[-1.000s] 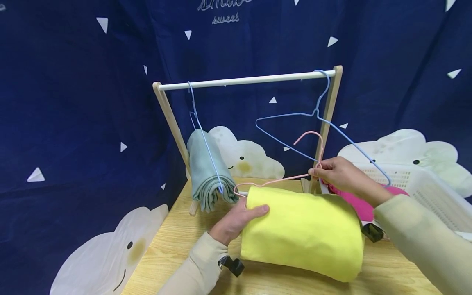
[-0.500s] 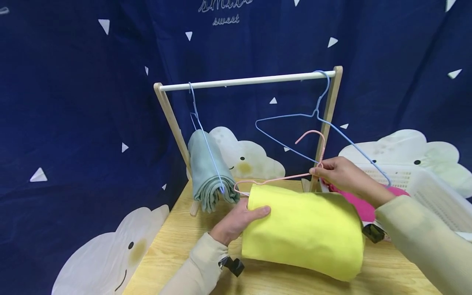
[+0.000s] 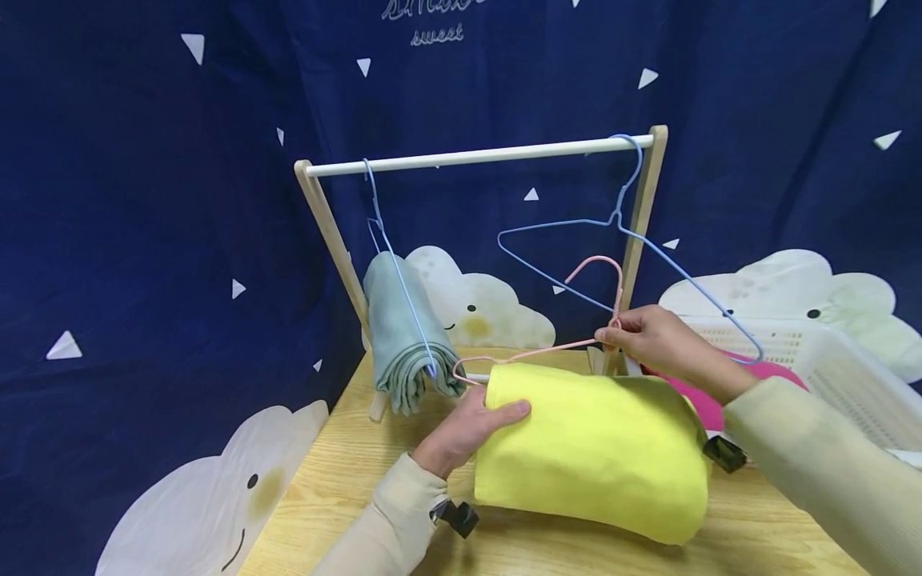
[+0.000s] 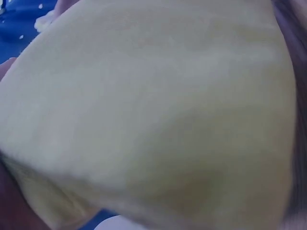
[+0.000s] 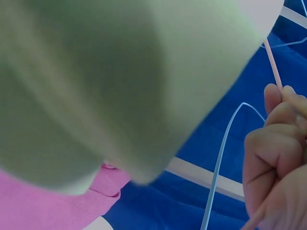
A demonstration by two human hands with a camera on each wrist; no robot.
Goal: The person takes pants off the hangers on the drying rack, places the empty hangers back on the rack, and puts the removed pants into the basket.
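Observation:
A yellow cloth (image 3: 591,452) hangs folded over the lower part of a pink clothes hanger (image 3: 551,350), above the table. My left hand (image 3: 468,428) grips the cloth's left edge, its thumb lying on top and the other fingers hidden behind. With thumb and fingertips my right hand (image 3: 666,344) pinches the hanger's neck, just under the hook. In the left wrist view the cloth (image 4: 153,96) fills most of the picture. The right wrist view has my right hand (image 5: 278,153) at the right edge, its fingers curled at the hanger.
Behind stands a rack with a white rail (image 3: 483,156). A blue hanger bearing a grey-green cloth (image 3: 403,320) hangs at its left end, a bare blue hanger (image 3: 562,222) at its right. A white basket (image 3: 857,384) with a pink cloth (image 3: 774,372) stands right.
My right hand and the pink hanger's hook have shifted slightly left. My left hand keeps hold of the yellow cloth, almost unmoved.

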